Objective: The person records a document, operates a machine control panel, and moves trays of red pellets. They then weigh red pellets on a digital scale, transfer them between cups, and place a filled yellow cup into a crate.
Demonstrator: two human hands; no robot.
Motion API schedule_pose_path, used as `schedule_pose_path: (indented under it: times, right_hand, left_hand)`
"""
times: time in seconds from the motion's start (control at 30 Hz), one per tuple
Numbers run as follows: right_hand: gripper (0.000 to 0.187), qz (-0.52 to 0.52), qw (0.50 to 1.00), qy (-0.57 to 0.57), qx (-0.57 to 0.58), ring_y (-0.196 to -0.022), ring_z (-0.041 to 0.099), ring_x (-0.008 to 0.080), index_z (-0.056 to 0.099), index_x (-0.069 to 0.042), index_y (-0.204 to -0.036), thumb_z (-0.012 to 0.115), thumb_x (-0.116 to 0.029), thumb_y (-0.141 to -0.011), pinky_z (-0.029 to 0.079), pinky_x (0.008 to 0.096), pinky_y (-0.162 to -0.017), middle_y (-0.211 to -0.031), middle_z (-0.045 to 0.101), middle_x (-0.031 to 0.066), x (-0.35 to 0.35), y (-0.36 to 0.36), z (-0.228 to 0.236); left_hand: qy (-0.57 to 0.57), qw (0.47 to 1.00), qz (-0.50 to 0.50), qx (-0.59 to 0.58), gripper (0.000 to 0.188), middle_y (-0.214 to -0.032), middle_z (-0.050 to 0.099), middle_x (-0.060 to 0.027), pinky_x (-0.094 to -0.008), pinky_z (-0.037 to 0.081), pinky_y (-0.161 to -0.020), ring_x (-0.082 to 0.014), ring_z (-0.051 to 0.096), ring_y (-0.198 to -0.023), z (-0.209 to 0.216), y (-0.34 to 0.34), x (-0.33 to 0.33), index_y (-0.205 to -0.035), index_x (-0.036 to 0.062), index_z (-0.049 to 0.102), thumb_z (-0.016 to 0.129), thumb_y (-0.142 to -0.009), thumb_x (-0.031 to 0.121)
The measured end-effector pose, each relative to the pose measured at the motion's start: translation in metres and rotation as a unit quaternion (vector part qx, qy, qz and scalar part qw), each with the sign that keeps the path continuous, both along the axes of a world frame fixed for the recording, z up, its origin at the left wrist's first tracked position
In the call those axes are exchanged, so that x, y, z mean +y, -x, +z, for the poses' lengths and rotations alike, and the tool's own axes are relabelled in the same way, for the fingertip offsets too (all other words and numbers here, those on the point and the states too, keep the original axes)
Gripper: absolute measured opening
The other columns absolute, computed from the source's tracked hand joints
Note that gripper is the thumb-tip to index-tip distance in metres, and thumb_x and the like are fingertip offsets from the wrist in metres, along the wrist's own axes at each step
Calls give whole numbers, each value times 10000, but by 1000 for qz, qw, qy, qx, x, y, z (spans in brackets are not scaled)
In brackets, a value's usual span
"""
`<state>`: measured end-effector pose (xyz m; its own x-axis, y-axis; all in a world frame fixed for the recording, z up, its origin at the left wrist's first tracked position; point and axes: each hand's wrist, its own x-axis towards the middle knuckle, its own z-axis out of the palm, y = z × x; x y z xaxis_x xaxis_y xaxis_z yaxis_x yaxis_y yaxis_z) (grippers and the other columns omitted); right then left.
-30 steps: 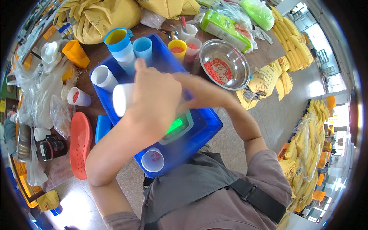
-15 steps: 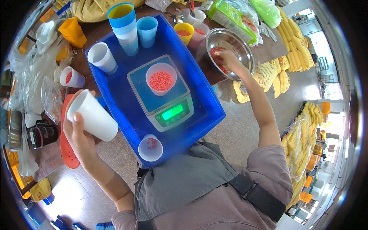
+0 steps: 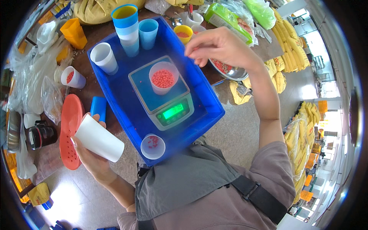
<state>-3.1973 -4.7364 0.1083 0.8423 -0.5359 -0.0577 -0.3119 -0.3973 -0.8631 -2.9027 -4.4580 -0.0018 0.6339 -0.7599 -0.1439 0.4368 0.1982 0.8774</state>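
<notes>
My left hand (image 3: 94,163) is wrapped round a tilted white plastic cup (image 3: 101,140), left of the blue tray (image 3: 203,109). Above the tray's right side, my right hand (image 3: 220,48) is pinched, with a trace of red pellets at the fingertips. It partly hides a metal bowl (image 3: 238,73) of red pellets. In the tray, a digital scale (image 3: 163,119) with a lit green display carries a translucent cup (image 3: 164,91) of red pellets. Another white cup (image 3: 152,153) with a few pellets stands at the tray's near edge.
A white cup (image 3: 109,63) and stacked blue cups (image 3: 126,32) stand at the tray's far end. Further left are a cup of pellets (image 3: 76,79), a red sole-shaped piece (image 3: 69,142) and a dark mug (image 3: 42,136). A yellow cup (image 3: 183,33) stands beyond the tray.
My right hand has come out of the metal bowl and moved left and up toward the scale. My left hand has lowered slightly toward me with the white cup.
</notes>
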Motion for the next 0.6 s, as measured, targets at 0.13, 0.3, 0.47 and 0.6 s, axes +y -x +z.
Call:
schedule_pose_path:
  times: [0.13, 0.3, 0.47, 0.6]
  right_hand:
    - [192, 66, 981, 171, 59, -756, 722, 157, 749, -27, -1075, 694, -135, -926, 562, 266, -724, -893, 765, 100, 28, -43, 10]
    - [199, 110, 958, 265, 27, -853, 728, 215, 760, -49, -1101, 693, -107, -923, 555, 296, -781, -1018, 764, 105, 35, -53, 10]
    - [185, 34, 935, 352, 17, -924, 723, 191, 751, -52, -1101, 686, -94, -933, 555, 290, -822, -1070, 759, 63, 0, -11, -10]
    - [450, -106, 898, 296, 308, -1130, 650, 358, 610, -77, -1311, 712, -187, -887, 492, 449, -972, -1221, 673, 205, -59, 61, -66]
  left_hand:
    - [4, 1000, -4, 1, 695, -1189, 682, -228, -345, 598, -848, -263, 712, -1004, -2, -1, 3, -1359, -69, 542, 434, -1045, 542]
    - [-15, 1000, 16, 17, 697, -1183, 684, -223, -344, 598, -854, -261, 712, -1008, -3, 1, 9, -1355, -67, 547, 440, -1041, 546]
    - [-37, 998, 42, -6, 682, -1165, 690, -217, -342, 597, -866, -260, 716, -1005, -2, 6, 13, -1350, -59, 557, 428, -1042, 536]
    - [-36, 997, 68, 3, 672, -1158, 692, -218, -351, 598, -877, -260, 717, -1003, -1, 4, 15, -1344, -54, 562, 416, -1046, 531]
